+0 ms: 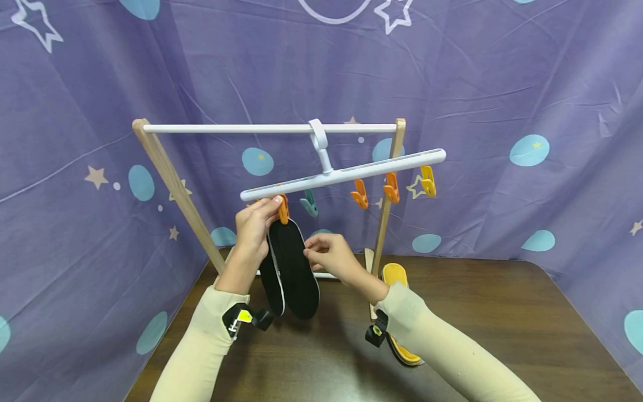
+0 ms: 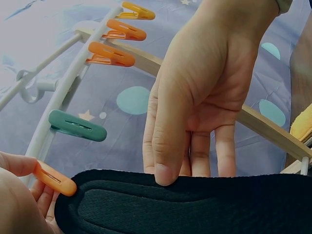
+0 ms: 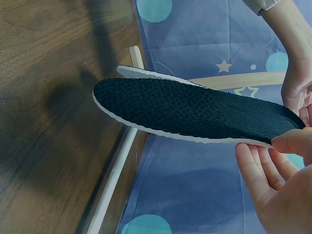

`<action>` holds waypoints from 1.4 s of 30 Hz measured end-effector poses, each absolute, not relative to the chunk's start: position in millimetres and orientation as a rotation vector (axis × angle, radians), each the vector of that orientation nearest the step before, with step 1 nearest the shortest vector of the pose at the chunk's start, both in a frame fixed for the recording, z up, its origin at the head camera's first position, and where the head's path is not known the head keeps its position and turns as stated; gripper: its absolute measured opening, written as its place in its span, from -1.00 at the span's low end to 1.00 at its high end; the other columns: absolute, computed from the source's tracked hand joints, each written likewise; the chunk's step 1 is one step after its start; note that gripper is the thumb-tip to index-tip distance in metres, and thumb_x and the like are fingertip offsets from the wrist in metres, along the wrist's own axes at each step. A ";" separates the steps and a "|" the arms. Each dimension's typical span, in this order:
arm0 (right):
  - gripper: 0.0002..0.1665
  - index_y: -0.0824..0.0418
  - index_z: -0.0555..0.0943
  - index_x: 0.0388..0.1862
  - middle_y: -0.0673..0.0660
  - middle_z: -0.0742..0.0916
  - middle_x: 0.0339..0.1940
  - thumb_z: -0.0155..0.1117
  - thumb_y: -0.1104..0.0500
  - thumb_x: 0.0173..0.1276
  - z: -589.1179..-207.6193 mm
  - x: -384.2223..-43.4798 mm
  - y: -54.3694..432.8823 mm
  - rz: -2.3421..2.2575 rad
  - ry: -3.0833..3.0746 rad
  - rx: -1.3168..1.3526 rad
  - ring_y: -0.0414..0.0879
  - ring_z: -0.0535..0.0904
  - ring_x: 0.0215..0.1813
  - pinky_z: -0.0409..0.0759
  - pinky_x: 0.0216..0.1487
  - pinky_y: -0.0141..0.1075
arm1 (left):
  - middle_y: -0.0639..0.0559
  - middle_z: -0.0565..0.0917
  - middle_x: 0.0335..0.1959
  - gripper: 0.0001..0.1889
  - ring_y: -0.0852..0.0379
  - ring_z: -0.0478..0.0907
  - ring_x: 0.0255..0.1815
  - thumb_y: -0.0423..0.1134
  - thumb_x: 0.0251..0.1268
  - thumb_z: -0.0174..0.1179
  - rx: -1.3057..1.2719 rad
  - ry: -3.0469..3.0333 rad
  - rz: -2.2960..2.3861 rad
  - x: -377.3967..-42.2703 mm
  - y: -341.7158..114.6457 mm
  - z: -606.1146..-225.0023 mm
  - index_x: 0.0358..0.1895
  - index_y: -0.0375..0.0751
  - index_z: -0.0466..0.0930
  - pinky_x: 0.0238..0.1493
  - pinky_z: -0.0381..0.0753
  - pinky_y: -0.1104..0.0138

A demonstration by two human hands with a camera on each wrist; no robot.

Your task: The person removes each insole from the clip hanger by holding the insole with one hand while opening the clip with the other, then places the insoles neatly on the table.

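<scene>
A white hanger point(image 1: 351, 174) carries several clothespins and hangs tilted, its left end lower. My left hand point(image 1: 253, 226) pinches an orange clothespin point(image 1: 283, 210) near that low end. The clothespin's tip overlaps the top end of a black insole point(image 1: 296, 268) with a pale underside. With thumb and fingers, my right hand point(image 1: 329, 255) pinches the insole's right edge; in the left wrist view the thumb of my right hand point(image 2: 187, 107) lies on its dark face. Behind and left hangs a second insole point(image 1: 271, 279), its top hidden by my left hand.
The hanger hooks over the white bar point(image 1: 226, 128) of a wooden-legged rack point(image 1: 176, 190). A green clothespin point(image 1: 309, 203), two orange and a yellow clothespin point(image 1: 428, 181) hang further right. On the brown table point(image 1: 492, 312) a yellow insole point(image 1: 394, 273) lies partly under my right forearm.
</scene>
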State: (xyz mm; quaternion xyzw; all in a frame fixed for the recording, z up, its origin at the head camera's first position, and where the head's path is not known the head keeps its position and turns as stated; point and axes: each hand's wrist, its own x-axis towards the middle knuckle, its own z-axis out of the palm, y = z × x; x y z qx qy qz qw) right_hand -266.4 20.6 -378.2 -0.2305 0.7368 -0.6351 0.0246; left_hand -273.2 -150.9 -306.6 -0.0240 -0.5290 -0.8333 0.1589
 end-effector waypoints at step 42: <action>-0.86 0.49 0.65 -0.15 0.39 0.76 -0.35 0.29 0.39 0.38 -377.7 -259.6 24.4 -1.941 2.333 -0.739 -0.13 0.67 -0.44 0.80 -0.25 0.00 | 0.14 0.77 -0.51 -0.79 0.26 0.69 -0.47 -0.49 0.29 0.33 0.013 -1.487 -2.339 -278.1 -145.3 -310.2 -0.47 -0.14 0.78 -0.28 0.71 0.44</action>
